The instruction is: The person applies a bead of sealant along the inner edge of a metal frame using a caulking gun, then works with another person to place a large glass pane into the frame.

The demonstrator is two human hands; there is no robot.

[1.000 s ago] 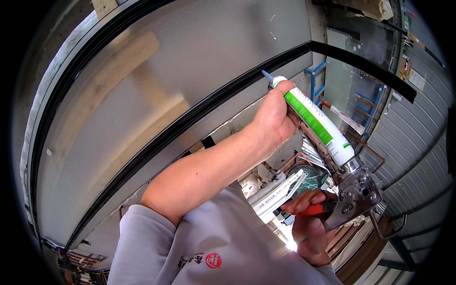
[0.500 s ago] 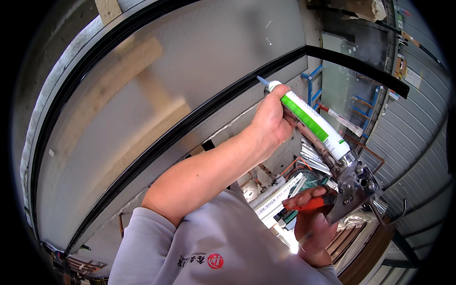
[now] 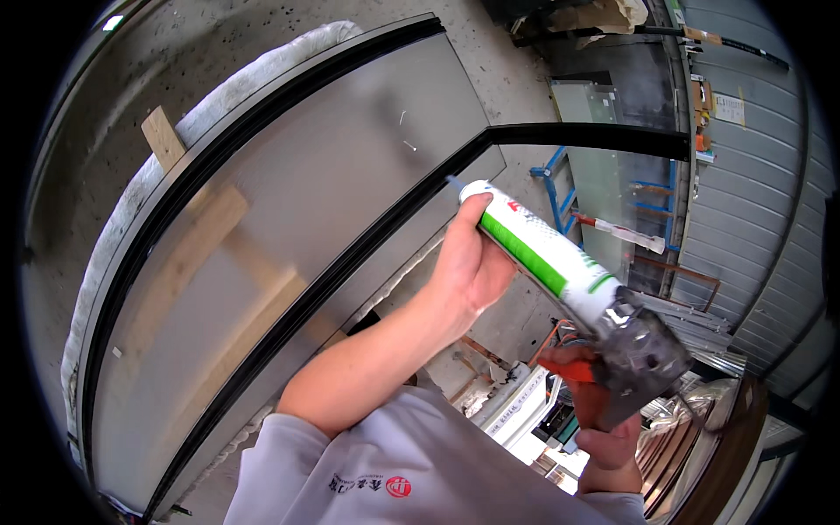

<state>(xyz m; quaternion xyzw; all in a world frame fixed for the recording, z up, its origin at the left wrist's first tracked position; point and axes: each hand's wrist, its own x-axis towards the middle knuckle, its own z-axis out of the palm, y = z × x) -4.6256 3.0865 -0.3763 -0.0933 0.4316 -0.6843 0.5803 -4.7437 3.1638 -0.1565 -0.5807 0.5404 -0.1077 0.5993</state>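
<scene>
My left hand (image 3: 471,260) grips the front end of a white and green sealant cartridge (image 3: 541,248) loaded in a metal caulking gun (image 3: 637,354). The nozzle tip (image 3: 454,183) rests near the black frame edge (image 3: 385,229) of a large glass panel (image 3: 289,210). My right hand (image 3: 604,427) is wrapped around the gun's orange-red trigger handle (image 3: 569,367) at the lower right. The panel lies tilted across the view, with wooden slats (image 3: 210,254) visible under the glass.
White padding (image 3: 131,210) runs along the panel's far edge. A second black-framed glass pane (image 3: 604,157) and a blue rack (image 3: 556,188) stand at the upper right. A corrugated grey wall (image 3: 752,219) lies right. Boxes and metal profiles (image 3: 525,407) clutter the floor below.
The gun and both hands have shifted down along the black frame edge, the nozzle following the seam. The view has swung, showing more of the panel.
</scene>
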